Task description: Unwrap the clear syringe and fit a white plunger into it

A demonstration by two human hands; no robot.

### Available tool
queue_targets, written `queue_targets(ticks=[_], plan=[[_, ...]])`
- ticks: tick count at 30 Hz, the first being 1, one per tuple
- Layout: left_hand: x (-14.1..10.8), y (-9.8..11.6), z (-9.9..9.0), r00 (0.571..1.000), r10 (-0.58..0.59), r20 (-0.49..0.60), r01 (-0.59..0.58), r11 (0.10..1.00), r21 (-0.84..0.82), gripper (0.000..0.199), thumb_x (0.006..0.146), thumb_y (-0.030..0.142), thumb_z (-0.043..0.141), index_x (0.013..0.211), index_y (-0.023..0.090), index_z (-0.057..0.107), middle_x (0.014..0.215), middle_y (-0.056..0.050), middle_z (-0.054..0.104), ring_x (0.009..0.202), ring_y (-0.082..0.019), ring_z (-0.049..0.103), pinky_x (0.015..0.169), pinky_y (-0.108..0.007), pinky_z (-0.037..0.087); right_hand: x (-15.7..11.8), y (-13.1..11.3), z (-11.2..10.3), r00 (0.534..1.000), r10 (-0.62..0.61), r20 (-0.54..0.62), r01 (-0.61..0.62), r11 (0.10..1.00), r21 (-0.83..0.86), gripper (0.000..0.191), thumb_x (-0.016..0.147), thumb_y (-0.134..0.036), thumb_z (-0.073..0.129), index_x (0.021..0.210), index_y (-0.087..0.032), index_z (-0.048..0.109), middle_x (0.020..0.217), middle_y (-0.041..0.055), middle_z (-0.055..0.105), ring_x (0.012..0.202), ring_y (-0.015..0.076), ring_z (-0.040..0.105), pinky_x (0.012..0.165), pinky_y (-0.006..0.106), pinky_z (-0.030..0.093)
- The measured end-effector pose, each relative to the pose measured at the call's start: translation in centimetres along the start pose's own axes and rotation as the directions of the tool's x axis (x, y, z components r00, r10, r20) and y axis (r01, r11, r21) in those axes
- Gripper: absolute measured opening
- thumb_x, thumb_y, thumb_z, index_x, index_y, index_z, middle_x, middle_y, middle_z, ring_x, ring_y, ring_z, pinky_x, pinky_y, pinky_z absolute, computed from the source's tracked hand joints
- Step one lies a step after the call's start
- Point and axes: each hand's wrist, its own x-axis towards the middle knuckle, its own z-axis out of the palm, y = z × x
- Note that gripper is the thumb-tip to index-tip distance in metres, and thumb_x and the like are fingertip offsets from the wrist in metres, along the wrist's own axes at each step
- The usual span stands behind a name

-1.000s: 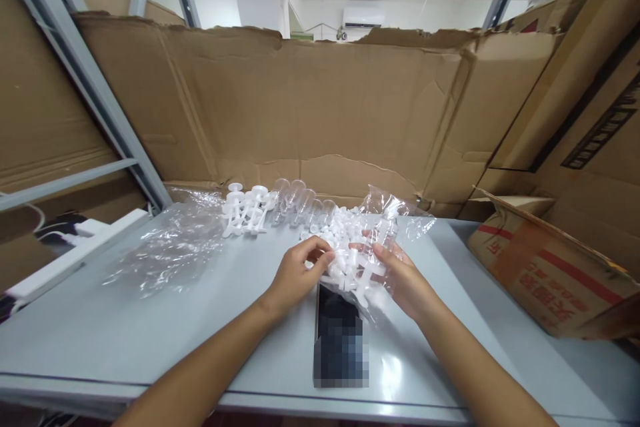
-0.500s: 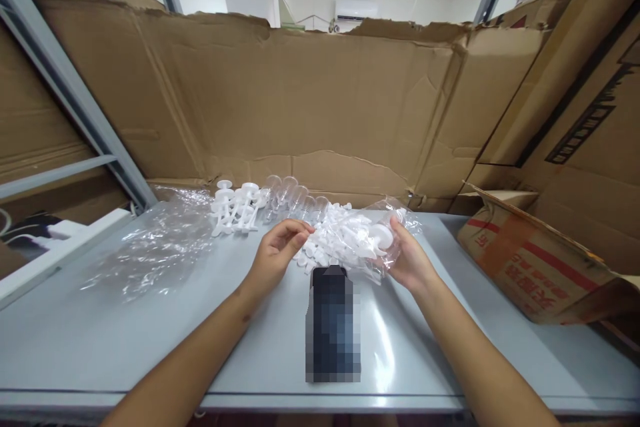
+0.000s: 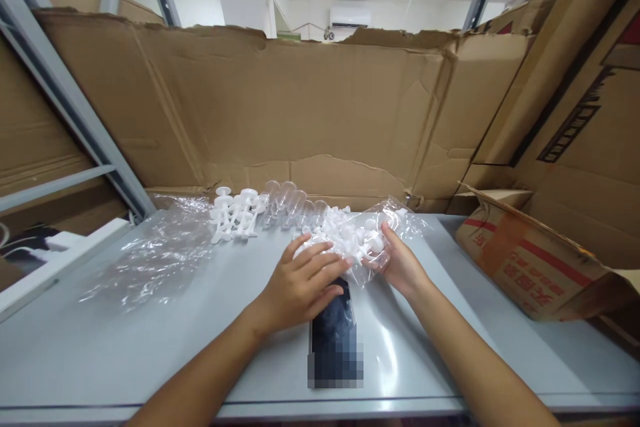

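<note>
My right hand [image 3: 403,265] is wrapped round the side of a clear plastic bag [image 3: 370,270] with white plastic parts in it. With fingers spread, my left hand [image 3: 303,285] is over the near left edge of the small white parts [image 3: 336,219], its fingertips close to the bag. Below my left hand a dark phone [image 3: 335,347] lies on the table, its upper left part covered by the hand. Clear plastic cups [image 3: 286,197] and white stemmed pieces with round discs [image 3: 240,213] stand behind, to the left of the pile.
Crumpled clear plastic film [image 3: 155,253] lies on the grey table [image 3: 200,360] at the left, near a white power strip [image 3: 65,267]. A cardboard box [image 3: 530,260] is at the right. A tall cardboard sheet [image 3: 300,100] lines the back.
My left hand has opened from a pinch, turned palm down and moved towards the bag, now covering part of the phone. My right hand still has the bag, and its contents have shifted.
</note>
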Motion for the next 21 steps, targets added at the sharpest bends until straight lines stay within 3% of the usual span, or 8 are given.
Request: queue_targets(ticks=[3, 5, 11, 16, 19, 21], plan=[[-0.2, 0.1, 0.5, 0.994, 0.083, 0.072, -0.083, 0.997, -0.009, 0.013, 0.081, 0.012, 0.050, 0.089, 0.019, 0.057, 0.080, 0.000, 0.065, 0.081, -0.013, 0.058, 0.098, -0.037, 0.032, 0.2, -0.1, -0.2, 1.000, 0.001, -0.020, 0.000, 0.999, 0.048, 0.021, 0.074, -0.039, 0.063, 0.080, -0.019, 0.060, 0.062, -0.0008, 0.063, 0.054, 0.0140, 0.058, 0.058, 0.030, 0.052], [-0.3, -0.3, 0.7, 0.988, 0.089, 0.127, -0.085, 0.996, -0.037, 0.013, 0.083, 0.010, 0.046, 0.081, 0.018, 0.055, 0.074, 0.000, 0.062, 0.071, -0.011, 0.055, 0.090, -0.033, 0.038, 0.2, -0.5, -0.3, 0.998, -0.008, -0.061, 0.014, 0.995, 0.095, 0.020, 0.076, -0.039, 0.062, 0.081, -0.020, 0.060, 0.065, 0.0000, 0.065, 0.056, 0.0149, 0.059, 0.058, 0.031, 0.053], [0.0, -1.2, 0.2, 0.955, -0.039, 0.293, 0.059, 0.996, -0.061, 0.015, 0.087, 0.019, 0.042, 0.081, 0.018, 0.056, 0.071, -0.002, 0.059, 0.071, -0.015, 0.053, 0.071, -0.030, 0.040, 0.2, -1.3, -0.4, 0.988, -0.055, -0.144, 0.075, 0.987, 0.139, 0.017, 0.077, -0.036, 0.061, 0.077, -0.019, 0.059, 0.067, 0.0000, 0.065, 0.056, 0.0155, 0.060, 0.061, 0.035, 0.055], [-0.1, -0.9, 0.4, 0.877, -0.232, 0.421, 0.348, 0.910, -0.224, 0.022, 0.085, 0.036, 0.047, 0.097, 0.022, 0.058, 0.093, -0.003, 0.064, 0.087, -0.018, 0.056, 0.079, -0.033, 0.041, 0.1, -1.3, -0.4, 0.979, -0.155, -0.132, 0.170, 0.980, 0.108, 0.021, 0.073, -0.038, 0.065, 0.082, -0.020, 0.059, 0.072, -0.0002, 0.066, 0.060, 0.0167, 0.062, 0.061, 0.035, 0.056], [-0.1, -1.0, 0.7, 0.817, -0.445, 0.366, 0.553, 0.783, -0.284, 0.022, 0.087, 0.032, 0.042, 0.093, 0.022, 0.061, 0.093, -0.002, 0.065, 0.087, -0.017, 0.057, 0.079, -0.030, 0.042, -0.2, -0.9, -0.1, 0.974, -0.197, -0.109, 0.208, 0.972, 0.106, 0.025, 0.069, -0.039, 0.068, 0.085, -0.021, 0.058, 0.076, -0.0006, 0.066, 0.065, 0.0179, 0.064, 0.063, 0.035, 0.056], [-0.1, -1.3, 0.5, 0.754, -0.577, 0.314, 0.657, 0.674, -0.338, 0.022, 0.086, 0.034, 0.044, 0.087, 0.021, 0.063, 0.088, -0.002, 0.066, 0.082, -0.017, 0.058, 0.074, -0.028, 0.043, -0.5, -0.4, 0.3, 0.970, -0.226, -0.084, 0.234, 0.967, 0.101, 0.027, 0.068, -0.037, 0.071, 0.087, -0.022, 0.058, 0.080, -0.0010, 0.067, 0.069, 0.0188, 0.066, 0.064, 0.034, 0.055]])
